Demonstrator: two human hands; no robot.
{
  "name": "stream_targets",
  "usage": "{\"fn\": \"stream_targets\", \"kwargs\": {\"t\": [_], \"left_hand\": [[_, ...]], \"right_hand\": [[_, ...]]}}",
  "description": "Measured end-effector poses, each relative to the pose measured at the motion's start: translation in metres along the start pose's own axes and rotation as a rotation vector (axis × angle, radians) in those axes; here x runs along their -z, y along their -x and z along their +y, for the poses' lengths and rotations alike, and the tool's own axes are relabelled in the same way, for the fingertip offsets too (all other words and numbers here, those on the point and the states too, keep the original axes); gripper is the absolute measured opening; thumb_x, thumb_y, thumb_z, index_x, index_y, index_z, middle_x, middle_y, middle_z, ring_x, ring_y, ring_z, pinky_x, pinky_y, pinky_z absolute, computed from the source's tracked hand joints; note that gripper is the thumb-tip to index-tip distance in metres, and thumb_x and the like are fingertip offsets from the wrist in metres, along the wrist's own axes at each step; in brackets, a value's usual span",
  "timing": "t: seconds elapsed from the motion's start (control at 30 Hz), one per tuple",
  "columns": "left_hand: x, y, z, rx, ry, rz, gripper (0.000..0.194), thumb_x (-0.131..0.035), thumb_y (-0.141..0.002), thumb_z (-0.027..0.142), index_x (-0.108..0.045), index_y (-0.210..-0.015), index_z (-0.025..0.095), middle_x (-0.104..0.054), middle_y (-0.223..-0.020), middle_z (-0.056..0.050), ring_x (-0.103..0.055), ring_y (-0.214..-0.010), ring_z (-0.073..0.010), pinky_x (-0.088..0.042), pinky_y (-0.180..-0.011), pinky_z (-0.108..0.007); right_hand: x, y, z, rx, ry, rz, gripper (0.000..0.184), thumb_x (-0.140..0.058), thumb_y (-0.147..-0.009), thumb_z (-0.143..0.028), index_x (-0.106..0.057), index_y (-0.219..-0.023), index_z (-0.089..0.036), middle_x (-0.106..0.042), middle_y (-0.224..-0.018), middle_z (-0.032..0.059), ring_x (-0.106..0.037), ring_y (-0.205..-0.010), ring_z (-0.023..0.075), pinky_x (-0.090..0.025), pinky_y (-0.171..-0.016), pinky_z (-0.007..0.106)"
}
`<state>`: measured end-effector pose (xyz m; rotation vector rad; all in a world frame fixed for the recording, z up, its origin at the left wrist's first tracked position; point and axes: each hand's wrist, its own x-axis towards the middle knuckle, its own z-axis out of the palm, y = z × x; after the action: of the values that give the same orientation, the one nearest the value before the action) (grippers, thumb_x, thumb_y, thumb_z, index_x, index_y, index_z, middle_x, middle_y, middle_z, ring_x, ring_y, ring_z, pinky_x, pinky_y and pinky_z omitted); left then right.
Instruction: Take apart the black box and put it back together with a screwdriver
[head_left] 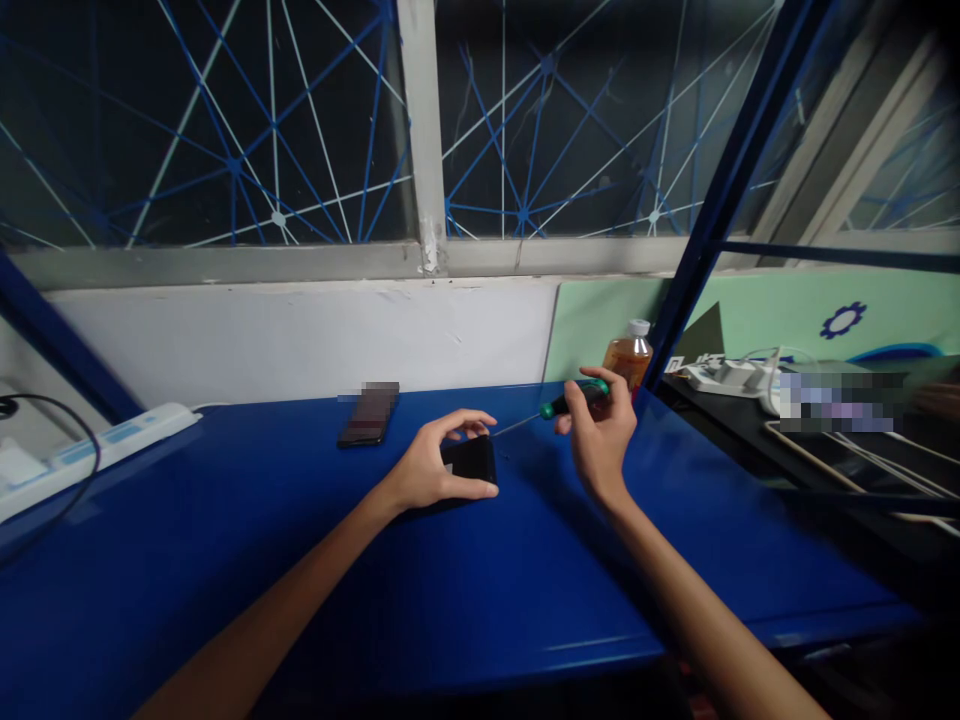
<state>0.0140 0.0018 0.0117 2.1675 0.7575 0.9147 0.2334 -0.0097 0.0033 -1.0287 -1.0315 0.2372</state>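
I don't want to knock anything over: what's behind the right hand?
Behind the right hand stands a white-capped bottle of amber liquid; its lower part is mostly covered.

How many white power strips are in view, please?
2: a long white power strip at left on the blue table, another white strip at right on the black table; more may be hidden.
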Motion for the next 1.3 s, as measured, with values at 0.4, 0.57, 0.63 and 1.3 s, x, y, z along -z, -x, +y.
{"fn": "stream_targets", "kwargs": {"t": [0.4,0.57,0.63,1.3], "left_hand": [[0.001,0.0,0.001,-0.005,-0.013,0.009,0.065,-0.085,-0.058,0.033,-0.058,-0.116,0.024,-0.064,-0.108,-0.004,-0.058,-0.101,-0.025,-0.04,-0.091,-0.041],[0.001,0.0,0.002,0.004,-0.018,0.012,0.064,-0.085,-0.058,0.034,-0.058,-0.115,0.023,-0.064,-0.109,-0.005,-0.058,-0.101,-0.0255,-0.041,-0.091,-0.041],[0.001,0.0,0.002,0.005,-0.018,0.01,0.063,-0.085,-0.059,0.034,-0.058,-0.115,0.023,-0.064,-0.109,-0.005,-0.058,-0.102,-0.0256,-0.041,-0.092,-0.041],[0.004,-0.001,-0.014,0.036,-0.091,-0.027,0.062,-0.081,-0.059,0.034,-0.058,-0.115,0.023,-0.062,-0.106,-0.005,-0.057,-0.098,-0.0248,-0.04,-0.089,-0.041]], "right_hand": [[0.001,-0.004,0.006,-0.073,-0.137,-0.136,0.034,-0.049,-0.084,-0.027,-0.046,-0.118,-0.021,-0.064,-0.078,0.0001,-0.06,-0.05,0.0123,-0.05,-0.048,0.026],[-0.002,-0.003,0.0,-0.062,-0.066,-0.064,0.036,-0.062,-0.081,-0.038,-0.05,-0.111,-0.02,-0.065,-0.072,0.0001,-0.061,-0.048,0.0139,-0.049,-0.043,0.026],[-0.002,-0.004,-0.001,-0.042,-0.033,-0.035,0.036,-0.067,-0.079,-0.039,-0.053,-0.105,-0.02,-0.06,-0.062,-0.0036,-0.06,-0.045,0.0141,-0.048,-0.043,0.025],[0.014,-0.026,0.026,-0.403,-0.013,-0.482,0.044,-0.062,-0.078,-0.06,-0.056,-0.076,-0.017,-0.057,-0.051,-0.0006,-0.055,-0.036,0.0136,-0.042,-0.032,0.024]]}}
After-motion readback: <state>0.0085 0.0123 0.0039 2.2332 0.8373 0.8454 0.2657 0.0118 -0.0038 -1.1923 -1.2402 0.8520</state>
